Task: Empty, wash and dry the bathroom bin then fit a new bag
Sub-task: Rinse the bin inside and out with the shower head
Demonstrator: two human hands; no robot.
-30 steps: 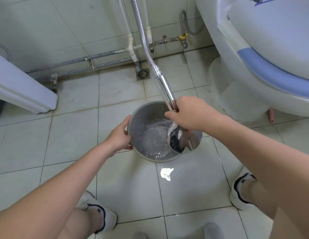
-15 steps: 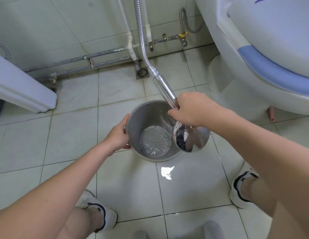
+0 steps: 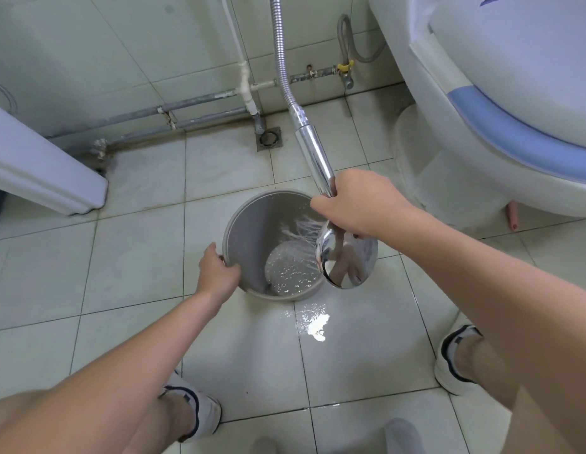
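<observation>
1. Left of the left hand (image 3: 218,273), bare floor (image 3: 128,257) lies open.
2. Beyond the right hand (image 3: 357,204), the shower hose (image 3: 280,54) crosses.
3. Right of it, the toilet (image 3: 481,126) blocks passage.

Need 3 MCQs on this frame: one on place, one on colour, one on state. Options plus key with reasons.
1. Where is the left hand?
A. on the round grey plastic bin's rim
B. on the hose
C. on the floor

2. What colour is the band on the white toilet?
A. green
B. blue
C. red

3. Is the chrome shower head in the right hand spraying?
A. off
B. spraying the floor
C. spraying into the bin

Key: 1 A, fingers hook over the rim; 2 B, the band is blue; 3 C, jets hit the bin wall and water pools inside.
</observation>
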